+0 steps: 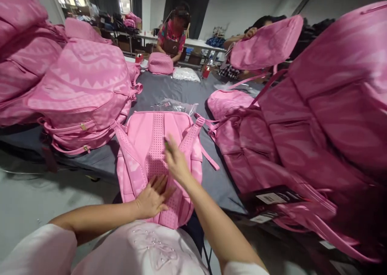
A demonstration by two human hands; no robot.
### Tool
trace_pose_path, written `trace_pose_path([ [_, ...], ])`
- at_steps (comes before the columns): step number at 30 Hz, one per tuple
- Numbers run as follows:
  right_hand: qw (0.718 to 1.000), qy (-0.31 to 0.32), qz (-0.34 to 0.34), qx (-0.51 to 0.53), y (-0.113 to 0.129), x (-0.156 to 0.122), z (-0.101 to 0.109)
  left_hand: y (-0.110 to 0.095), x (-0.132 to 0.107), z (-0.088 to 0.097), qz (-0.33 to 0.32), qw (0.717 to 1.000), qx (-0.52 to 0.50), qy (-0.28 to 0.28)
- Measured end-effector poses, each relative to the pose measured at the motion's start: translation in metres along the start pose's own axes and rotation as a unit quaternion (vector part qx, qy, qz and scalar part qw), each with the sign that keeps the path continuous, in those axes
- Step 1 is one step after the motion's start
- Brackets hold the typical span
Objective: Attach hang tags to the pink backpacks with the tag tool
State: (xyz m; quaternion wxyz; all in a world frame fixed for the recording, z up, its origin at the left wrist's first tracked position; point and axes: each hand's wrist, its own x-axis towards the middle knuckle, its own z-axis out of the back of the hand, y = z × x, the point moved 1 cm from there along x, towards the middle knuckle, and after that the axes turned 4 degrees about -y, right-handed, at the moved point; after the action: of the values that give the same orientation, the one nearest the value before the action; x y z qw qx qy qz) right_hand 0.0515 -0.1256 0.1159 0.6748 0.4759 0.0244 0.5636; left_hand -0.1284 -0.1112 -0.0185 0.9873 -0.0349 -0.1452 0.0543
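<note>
A pink backpack lies in front of me, its back panel with dotted mesh strips facing up and its shoulder straps spread to the sides. My left hand rests flat on the lower part of the panel, fingers spread. Just above the panel's middle, my right hand is closed round a small dark and green thing; blur and the fingers hide its kind. The pack's lower end is near my body, at the table's edge.
Pink backpacks are piled on the left; more pink bags with hang tags crowd the right. Clear plastic wrap lies behind the pack on the grey-covered table. Across it, one person handles a pink pouch; another lifts a pink bag.
</note>
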Motion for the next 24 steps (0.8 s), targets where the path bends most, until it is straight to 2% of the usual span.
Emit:
trace_pose_path([
  [1,0.997,0.055,0.018,-0.055,0.008,0.007,-0.017,-0.004,-0.004,-0.006,-0.014,1.0,-0.001,0.0],
  [2,0.99,0.079,0.016,-0.118,0.01,0.011,-0.026,-0.007,-0.01,-0.011,-0.025,1.0,-0.003,-0.001],
  [3,0.981,0.084,0.006,-0.177,0.007,0.011,-0.026,-0.008,-0.016,-0.014,-0.033,0.999,-0.004,-0.002],
  [5,0.966,0.029,-0.033,-0.254,-0.011,-0.002,-0.005,-0.007,-0.026,-0.011,-0.035,0.999,-0.014,-0.01],
  [7,0.962,-0.052,-0.072,-0.258,-0.035,-0.029,0.027,-0.001,-0.021,0.008,-0.017,0.998,-0.059,-0.033],
  [9,0.966,-0.102,-0.102,-0.213,-0.052,-0.056,0.048,0.011,0.01,0.038,-0.001,0.989,-0.119,-0.082],
  [11,0.973,-0.14,-0.112,-0.145,-0.059,-0.074,0.049,0.027,0.068,0.07,-0.037,0.981,-0.129,-0.138],
  [12,0.975,-0.16,-0.107,-0.114,-0.059,-0.077,0.044,0.035,0.105,0.083,-0.061,0.984,-0.102,-0.133],
  [13,0.975,-0.18,-0.098,-0.088,-0.06,-0.079,0.037,0.043,0.142,0.093,-0.089,0.987,-0.067,-0.116],
  [15,0.973,-0.209,-0.079,-0.053,-0.06,-0.078,0.024,0.059,0.21,0.104,-0.145,0.989,0.019,-0.035],
  [17,0.975,-0.212,-0.07,-0.02,-0.061,-0.078,0.018,0.071,0.252,0.108,-0.167,0.985,0.037,0.009],
  [19,0.977,-0.206,-0.061,0.015,-0.064,-0.081,0.019,0.08,0.264,0.112,-0.193,0.98,0.038,0.032],
  [22,0.978,-0.201,-0.031,0.046,-0.067,-0.088,0.022,0.087,0.248,0.118,-0.253,0.967,0.033,0.022],
  [24,0.978,-0.193,-0.028,0.078,-0.069,-0.091,0.02,0.089,0.236,0.12,-0.268,0.963,0.028,0.008],
])
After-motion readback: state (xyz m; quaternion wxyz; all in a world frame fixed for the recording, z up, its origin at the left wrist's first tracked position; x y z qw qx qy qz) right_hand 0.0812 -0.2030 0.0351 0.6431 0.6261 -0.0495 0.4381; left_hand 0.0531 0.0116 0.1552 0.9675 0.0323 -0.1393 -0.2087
